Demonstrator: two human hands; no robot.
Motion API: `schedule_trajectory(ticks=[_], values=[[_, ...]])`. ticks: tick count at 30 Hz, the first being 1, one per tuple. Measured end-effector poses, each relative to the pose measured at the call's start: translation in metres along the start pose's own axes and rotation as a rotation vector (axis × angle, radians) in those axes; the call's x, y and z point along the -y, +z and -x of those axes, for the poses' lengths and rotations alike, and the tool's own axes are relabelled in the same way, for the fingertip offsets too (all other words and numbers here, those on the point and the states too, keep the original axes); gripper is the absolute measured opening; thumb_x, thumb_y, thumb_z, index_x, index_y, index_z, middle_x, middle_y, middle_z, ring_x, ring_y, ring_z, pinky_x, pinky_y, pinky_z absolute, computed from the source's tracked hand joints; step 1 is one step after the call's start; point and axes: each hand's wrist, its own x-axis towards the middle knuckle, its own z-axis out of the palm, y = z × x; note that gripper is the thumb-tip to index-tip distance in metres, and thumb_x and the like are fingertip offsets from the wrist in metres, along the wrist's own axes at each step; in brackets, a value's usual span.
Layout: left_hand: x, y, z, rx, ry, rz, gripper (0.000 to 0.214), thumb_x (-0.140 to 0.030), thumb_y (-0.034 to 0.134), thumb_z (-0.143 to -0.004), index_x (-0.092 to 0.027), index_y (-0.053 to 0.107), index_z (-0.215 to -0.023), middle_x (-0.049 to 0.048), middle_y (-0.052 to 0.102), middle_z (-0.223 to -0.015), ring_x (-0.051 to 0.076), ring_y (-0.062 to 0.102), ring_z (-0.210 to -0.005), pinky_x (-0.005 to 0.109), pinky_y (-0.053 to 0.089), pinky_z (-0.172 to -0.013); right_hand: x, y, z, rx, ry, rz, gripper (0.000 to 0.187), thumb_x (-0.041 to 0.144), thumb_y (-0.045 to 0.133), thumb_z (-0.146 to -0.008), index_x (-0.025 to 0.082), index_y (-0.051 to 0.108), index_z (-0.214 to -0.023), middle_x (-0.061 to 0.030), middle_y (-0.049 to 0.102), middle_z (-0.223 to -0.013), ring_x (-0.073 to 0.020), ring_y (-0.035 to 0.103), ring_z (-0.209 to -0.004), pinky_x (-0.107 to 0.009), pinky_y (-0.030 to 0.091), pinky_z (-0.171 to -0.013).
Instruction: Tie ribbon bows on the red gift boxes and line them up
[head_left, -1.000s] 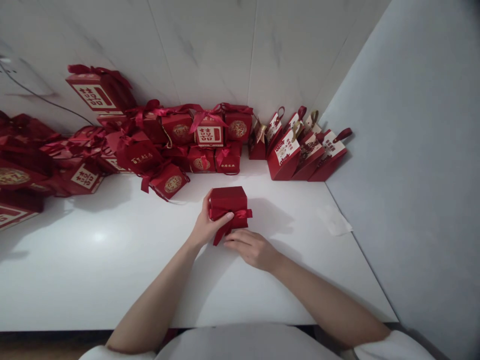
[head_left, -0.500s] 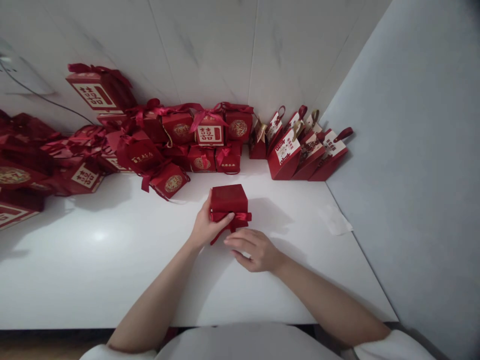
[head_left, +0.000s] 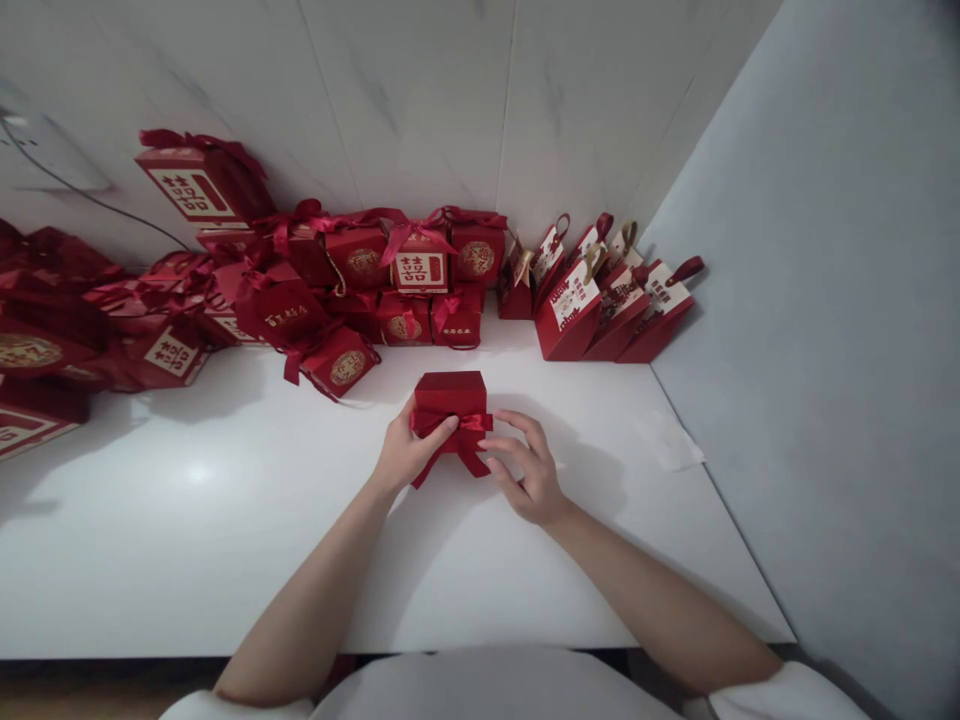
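Note:
A small dark red gift box [head_left: 450,392] stands on the white table [head_left: 187,520], with a red ribbon [head_left: 459,440] tied across its near face. My left hand [head_left: 405,452] clasps the box's left side, its thumb pressed on the ribbon. At the box's right side is my right hand [head_left: 525,468], fingers curled, the fingertips touching the ribbon's right loop.
A heap of red gift boxes [head_left: 360,275] with ribbons and gold emblems lines the back wall and the left. Several red handled bags [head_left: 600,295] lean at the back right. A white paper scrap [head_left: 671,440] lies by the grey side wall [head_left: 825,350].
My right hand rose from the table in front of the box to its right side and now touches the ribbon. The box shifted slightly left.

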Motion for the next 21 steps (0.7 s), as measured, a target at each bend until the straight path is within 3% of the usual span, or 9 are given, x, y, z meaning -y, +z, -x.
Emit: schedule_trajectory(ticks=[7,13,21], values=[[-0.0004,-0.0001,-0.0003,0.009,0.011,0.005,0.050,-0.050,0.071,-0.080,-0.017,0.063,-0.116,0.0071,0.073,-0.109,0.025,0.068,-0.100,0.034,0.053,-0.089,-0.0041,0.0042,0.0022,0.080,0.066,0.030,0.061,0.018,0.053,-0.094,0.029,0.033,-0.151,-0.0114,0.039,-0.149,-0.0281,0.041,-0.138,-0.052,0.042,-0.112],[-0.0003,0.0017,0.0001,-0.017,0.010,0.004,0.054,-0.051,0.071,-0.080,-0.018,0.060,-0.121,0.0075,0.072,-0.112,0.026,0.068,-0.102,0.036,0.053,-0.090,-0.0056,0.0068,0.0043,0.138,0.039,0.044,0.058,0.020,0.052,-0.096,0.033,0.036,-0.150,-0.0074,0.032,-0.156,-0.0279,0.038,-0.142,-0.050,0.041,-0.114],[0.0026,0.0043,0.0011,0.115,0.075,0.082,0.053,-0.048,0.062,-0.088,-0.018,0.055,-0.131,0.0086,0.068,-0.121,0.025,0.065,-0.108,0.036,0.051,-0.096,-0.0058,0.0081,0.0043,0.144,0.079,0.069,0.068,0.027,0.049,-0.098,0.029,0.014,-0.157,-0.0105,0.020,-0.162,-0.0293,0.028,-0.147,-0.055,0.036,-0.116]])
